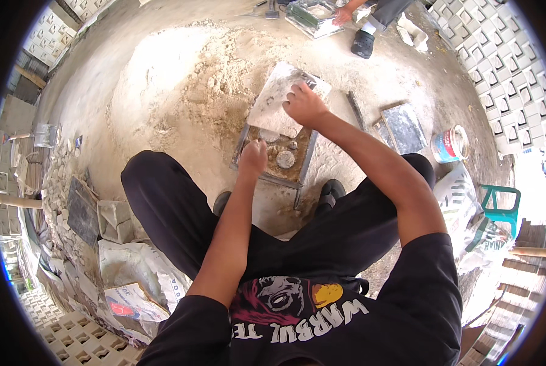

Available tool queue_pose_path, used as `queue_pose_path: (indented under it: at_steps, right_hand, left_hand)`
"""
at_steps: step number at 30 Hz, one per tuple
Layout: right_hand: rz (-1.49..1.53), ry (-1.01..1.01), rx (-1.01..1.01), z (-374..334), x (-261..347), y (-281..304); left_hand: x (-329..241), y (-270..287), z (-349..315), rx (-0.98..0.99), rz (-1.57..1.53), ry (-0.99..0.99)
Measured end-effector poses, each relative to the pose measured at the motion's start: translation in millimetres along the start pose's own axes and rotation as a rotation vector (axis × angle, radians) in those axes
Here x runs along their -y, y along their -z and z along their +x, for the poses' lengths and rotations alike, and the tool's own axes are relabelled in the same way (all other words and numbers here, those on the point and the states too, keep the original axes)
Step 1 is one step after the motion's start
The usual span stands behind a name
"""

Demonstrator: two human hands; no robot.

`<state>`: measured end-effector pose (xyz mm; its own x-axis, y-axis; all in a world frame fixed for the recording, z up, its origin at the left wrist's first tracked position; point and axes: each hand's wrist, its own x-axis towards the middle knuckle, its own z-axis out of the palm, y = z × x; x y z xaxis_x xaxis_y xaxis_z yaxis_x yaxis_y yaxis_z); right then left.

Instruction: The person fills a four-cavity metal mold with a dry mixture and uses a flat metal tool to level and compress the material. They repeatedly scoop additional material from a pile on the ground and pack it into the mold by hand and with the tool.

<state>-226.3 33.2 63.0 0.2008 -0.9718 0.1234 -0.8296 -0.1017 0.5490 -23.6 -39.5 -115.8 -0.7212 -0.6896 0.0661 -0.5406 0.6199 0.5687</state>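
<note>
A rectangular mould frame (308, 161) lies on the ground between my feet. Inside it are wet-looking brown material and pale round pieces (285, 160). A dusty whitish flat sheet (272, 97) lies tilted across the frame's far part and hides it. My right hand (305, 107) is over the sheet's right side with its fingers curled in; what they hold, if anything, is hidden. My left hand (253, 158) is closed in a fist above the frame's near left side, and I cannot make out what is in it.
Loose sandy material (209, 79) is heaped left of the frame. A dark flat plate (402, 128) and a tub (450, 145) stand right. Another person's hand (342, 16) touches a second mould (312, 18) at the far side. Sacks (132, 268) lie near left; a green stool (502, 204) is right.
</note>
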Motion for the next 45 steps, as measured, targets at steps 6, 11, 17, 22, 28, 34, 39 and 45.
queue_pose_path:
  at_steps: [6, 11, 17, 22, 28, 34, 39, 45]
  right_hand:
    - [0.036, -0.216, 0.082, -18, -40, 15]
    - [0.109, -0.340, 0.128, -34, -48, 9]
    - [0.173, -0.399, 0.233, -49, -44, 6]
    - [0.208, -0.399, 0.274, -61, -39, 7]
    - [0.222, -0.401, 0.281, -66, -34, 4]
    - [0.244, -0.436, 0.362, -68, -37, -2]
    - [0.432, -0.665, 0.534, -61, -50, -12]
    - [0.832, -1.079, 0.535, -58, -77, -26]
  left_hand:
    - [-28, -13, -28, -0.137, 0.029, -0.248]
    - [-24, -3, -24, 0.038, -0.062, -0.294]
    - [-42, 5, -19, -0.029, 0.062, -0.215]
    - [-43, 10, -4, 0.206, 0.246, -0.246]
    - [-46, -11, 1, 0.130, -0.001, -0.267]
    - [-36, -8, 13, 0.103, -0.243, -0.219]
    - [-25, 13, 36, -0.141, -0.280, -0.130]
    - [-8, 44, 64, -0.253, -0.484, 0.066]
